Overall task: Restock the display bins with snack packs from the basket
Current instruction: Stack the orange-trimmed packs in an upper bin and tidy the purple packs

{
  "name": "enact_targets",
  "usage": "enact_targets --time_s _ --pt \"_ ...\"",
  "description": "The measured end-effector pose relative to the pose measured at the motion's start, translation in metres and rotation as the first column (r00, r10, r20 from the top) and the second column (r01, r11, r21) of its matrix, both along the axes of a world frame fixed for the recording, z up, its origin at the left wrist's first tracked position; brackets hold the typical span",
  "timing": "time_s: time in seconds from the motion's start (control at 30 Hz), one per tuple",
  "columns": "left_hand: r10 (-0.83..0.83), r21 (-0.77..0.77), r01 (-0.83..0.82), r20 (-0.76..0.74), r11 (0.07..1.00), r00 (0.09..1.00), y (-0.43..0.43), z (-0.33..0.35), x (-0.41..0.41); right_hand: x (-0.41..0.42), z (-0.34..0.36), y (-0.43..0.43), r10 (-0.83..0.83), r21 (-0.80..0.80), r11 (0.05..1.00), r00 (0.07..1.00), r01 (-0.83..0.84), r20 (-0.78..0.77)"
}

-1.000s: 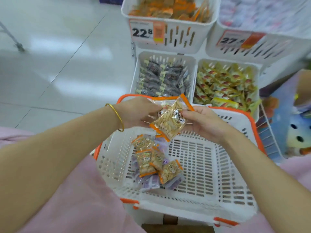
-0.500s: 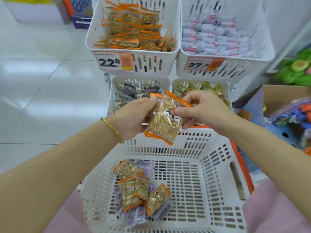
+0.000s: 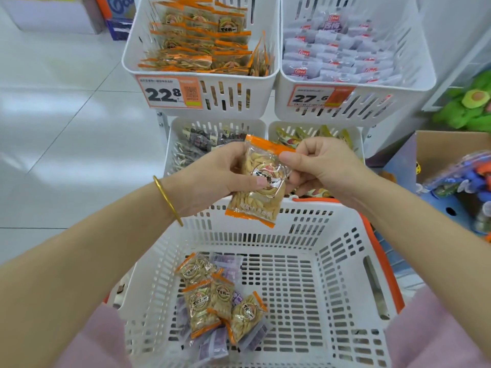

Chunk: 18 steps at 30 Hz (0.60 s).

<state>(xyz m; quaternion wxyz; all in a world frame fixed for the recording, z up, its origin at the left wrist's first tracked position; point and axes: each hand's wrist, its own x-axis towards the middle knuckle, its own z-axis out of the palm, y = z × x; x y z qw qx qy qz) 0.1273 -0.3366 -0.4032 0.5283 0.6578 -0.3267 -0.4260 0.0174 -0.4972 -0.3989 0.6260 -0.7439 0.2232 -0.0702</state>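
A glossy white tiled floor (image 3: 66, 128) is filling the 9 o'clock side. The left hand (image 3: 212, 176), with a thin gold bangle (image 3: 168, 199) on its wrist, is gripping the left edge of a clear orange-sealed snack pack of pale biscuit sticks (image 3: 259, 187), thumb pressing on the front and fingers curling behind. At 11 o'clock a white slotted plastic upper-left bin (image 3: 233, 99) is holding rows of matching orange-edged packs (image 3: 202, 38) and carrying a white and orange "22.8" price tag (image 3: 170, 92). Below it a white lower-left bin (image 3: 212, 126) is showing dark-wrapped packs (image 3: 196, 144). The held pack is hanging upright at the centre, above the far rim of the white perforated plastic basket with orange trim (image 3: 332, 261). At 6 o'clock, on the basket's floor, several more orange-sealed packs (image 3: 212, 301) are lying in a loose heap over pale purple packs (image 3: 228, 264). The right hand (image 3: 326, 168) is pinching the pack's upper right corner between thumb and forefinger, its other fingers curling in. At 1 o'clock a white upper-right bin (image 3: 372, 102) is holding purple-white sachets (image 3: 337, 49); a lower-right bin (image 3: 313, 126) under it is showing yellow-green packs (image 3: 303, 136). At 3 o'clock a brown cardboard box (image 3: 451, 139) and green plush toys (image 3: 470, 104) are sitting.
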Motion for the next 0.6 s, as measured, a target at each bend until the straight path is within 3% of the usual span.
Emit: enact_targets --time_s 0.1,0.23,0.37,0.47,0.53,0.6 --pt "-0.008 0.038 0.004 0.124 0.999 0.992 0.003 0.001 0.001 0.000 -0.002 0.001 0.057 -0.104 0.993 0.998 -0.059 -0.020" --pt "-0.018 0.086 -0.001 0.214 0.996 0.977 0.001 0.005 0.001 0.001 0.007 0.006 0.273 -0.218 0.932 0.957 -0.289 -0.103" --pt "0.018 0.072 -0.049 0.389 0.996 0.921 -0.005 0.027 0.019 0.011 0.027 0.003 0.281 -0.303 0.907 0.956 -0.292 -0.080" --pt "0.229 -0.085 -0.221 0.572 0.972 0.788 -0.016 0.047 0.045 0.032 0.055 -0.011 0.220 -0.346 0.914 0.975 -0.211 -0.013" --pt "0.378 -0.220 -0.318 0.685 0.922 0.623 -0.026 0.056 0.071 0.054 0.076 -0.023 0.098 -0.417 0.907 0.992 -0.055 0.083" --pt "0.422 -0.262 -0.377 0.789 0.889 0.447 -0.036 0.061 0.096 0.084 0.094 -0.036 -0.087 -0.520 0.834 0.974 0.186 0.210"
